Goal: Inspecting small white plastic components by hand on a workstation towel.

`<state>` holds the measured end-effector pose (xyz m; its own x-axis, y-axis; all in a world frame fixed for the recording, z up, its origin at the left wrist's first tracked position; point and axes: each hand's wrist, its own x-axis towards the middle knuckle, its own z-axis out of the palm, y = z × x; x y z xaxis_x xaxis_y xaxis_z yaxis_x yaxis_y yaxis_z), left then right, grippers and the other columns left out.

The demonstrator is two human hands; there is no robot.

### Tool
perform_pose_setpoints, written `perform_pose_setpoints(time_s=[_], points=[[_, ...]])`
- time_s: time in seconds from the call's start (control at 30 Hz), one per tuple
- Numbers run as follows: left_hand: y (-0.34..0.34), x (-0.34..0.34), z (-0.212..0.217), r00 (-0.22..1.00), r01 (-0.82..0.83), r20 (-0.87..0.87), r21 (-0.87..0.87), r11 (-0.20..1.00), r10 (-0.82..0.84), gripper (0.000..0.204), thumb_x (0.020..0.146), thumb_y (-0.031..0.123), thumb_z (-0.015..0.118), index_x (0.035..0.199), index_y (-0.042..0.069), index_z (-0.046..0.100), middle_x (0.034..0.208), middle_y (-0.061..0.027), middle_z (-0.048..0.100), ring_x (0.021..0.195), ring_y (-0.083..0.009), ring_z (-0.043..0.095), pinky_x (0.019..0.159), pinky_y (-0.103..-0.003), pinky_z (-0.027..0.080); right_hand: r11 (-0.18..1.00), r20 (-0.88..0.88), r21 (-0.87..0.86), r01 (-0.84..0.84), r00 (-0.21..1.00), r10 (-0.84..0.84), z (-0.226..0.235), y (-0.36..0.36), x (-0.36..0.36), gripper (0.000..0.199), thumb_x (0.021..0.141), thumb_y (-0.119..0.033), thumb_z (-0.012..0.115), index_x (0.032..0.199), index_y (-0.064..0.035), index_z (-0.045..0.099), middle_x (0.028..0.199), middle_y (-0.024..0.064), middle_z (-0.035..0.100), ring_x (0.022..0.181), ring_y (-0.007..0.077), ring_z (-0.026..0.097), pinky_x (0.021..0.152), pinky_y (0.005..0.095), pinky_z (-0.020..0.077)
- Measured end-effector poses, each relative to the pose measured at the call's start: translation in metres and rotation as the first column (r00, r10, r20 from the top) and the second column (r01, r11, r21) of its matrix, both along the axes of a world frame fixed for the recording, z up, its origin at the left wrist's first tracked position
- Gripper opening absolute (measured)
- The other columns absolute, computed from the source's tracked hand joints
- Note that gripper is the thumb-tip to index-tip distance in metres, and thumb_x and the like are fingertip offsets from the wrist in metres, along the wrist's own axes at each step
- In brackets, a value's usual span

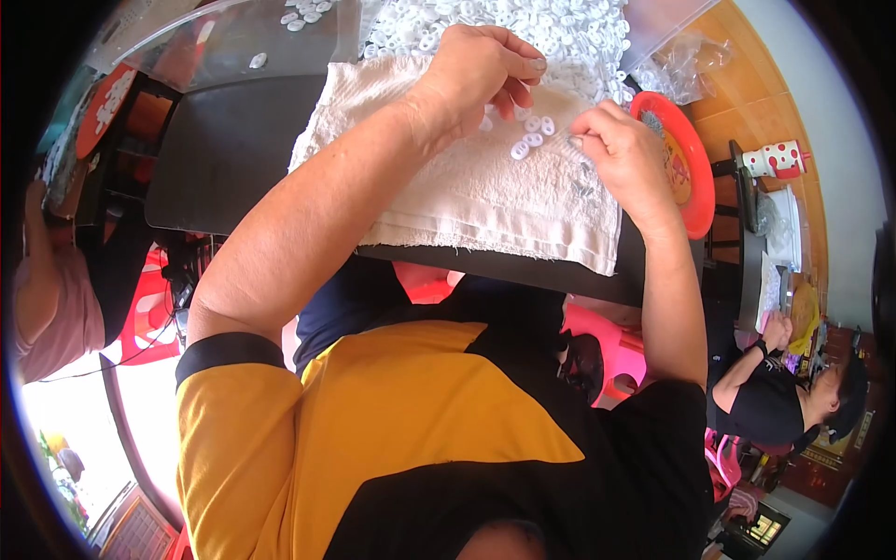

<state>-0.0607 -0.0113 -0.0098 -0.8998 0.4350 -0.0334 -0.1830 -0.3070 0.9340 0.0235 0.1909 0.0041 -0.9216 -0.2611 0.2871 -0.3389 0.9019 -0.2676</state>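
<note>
A white towel [485, 201] covers the dark table [224, 149]. A large heap of white plastic rings [523, 23] remains unsorted beyond it; only a few rings [530, 138] lie separated. Left hand [476, 79] fingers curl together above these; right hand [625, 154] fingertips press down beside them.

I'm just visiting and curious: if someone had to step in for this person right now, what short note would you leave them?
Left hand: fingers curled over the white towel, fingertips among small white plastic rings; whether it pinches one cannot be told.
Right hand: resting on the towel beside the same few rings, fingertips touching them.
Big pile of white rings lies at the towel's far edge; an orange plate sits just right of the right hand.
Done: a few rings pulled out onto the towel.
Left: the big pile.
</note>
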Motion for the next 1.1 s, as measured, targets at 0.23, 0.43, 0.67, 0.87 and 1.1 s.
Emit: perform_pose_setpoints(time_s=[0.23,0.43,0.67,0.87,1.1], points=[[-0.001,0.001,0.002,0.999,-0.027,-0.028,-0.046,0.999,0.026,0.011,0.082,0.002,0.065,0.091,-0.005,0.064,0.073,-0.0115,0.064,0.055,-0.0144,0.059,0.044,-0.027,0.044,0.994,-0.042,-0.098,-0.040,0.998,0.036,-0.001,0.005,-0.001,0.009,0.082,0.003,0.057,0.090,-0.0004,0.056,0.079,0.0090,0.059,0.071,0.0204,0.060,0.065,0.0307,0.0460],[0.000,0.000,0.001,0.999,-0.041,-0.024,-0.036,0.999,0.040,0.010,0.080,0.001,0.066,0.089,-0.005,0.065,0.071,-0.0098,0.063,0.054,-0.0147,0.058,0.043,-0.028,0.044,0.990,-0.063,-0.136,-0.028,0.998,0.020,-0.003,0.009,0.000,0.011,0.083,0.004,0.055,0.094,0.0005,0.055,0.081,0.0097,0.061,0.073,0.0195,0.060,0.067,0.0309,0.0461],[0.000,0.001,0.002,0.998,-0.060,-0.023,-0.016,0.998,0.060,0.010,0.081,0.001,0.066,0.089,-0.006,0.065,0.071,-0.0108,0.063,0.054,-0.0154,0.058,0.044,-0.028,0.044,0.997,-0.068,-0.069,0.019,0.997,-0.023,-0.005,0.008,0.000,0.015,0.082,0.006,0.053,0.096,-0.0003,0.055,0.083,0.0103,0.061,0.077,0.0205,0.062,0.069,0.0308,0.0475],[-0.002,0.001,0.004,0.999,-0.027,-0.037,-0.048,0.998,0.025,0.012,0.085,0.002,0.064,0.093,-0.006,0.063,0.078,-0.0133,0.065,0.056,-0.0142,0.059,0.046,-0.026,0.045,0.988,-0.104,-0.156,0.008,0.994,-0.024,-0.007,0.010,-0.004,0.017,0.081,0.006,0.054,0.095,-0.0003,0.060,0.084,0.0093,0.062,0.079,0.0209,0.064,0.070,0.0303,0.0487],[-0.002,0.001,0.004,0.998,-0.062,-0.008,-0.037,0.997,0.062,0.007,0.081,0.000,0.065,0.087,-0.005,0.065,0.071,-0.0109,0.064,0.053,-0.0158,0.059,0.043,-0.028,0.044,0.999,-0.022,-0.043,0.028,0.999,-0.029,-0.005,0.005,-0.004,0.015,0.080,0.006,0.055,0.091,-0.0001,0.063,0.083,0.0085,0.061,0.076,0.0214,0.063,0.068,0.0295,0.0479]])
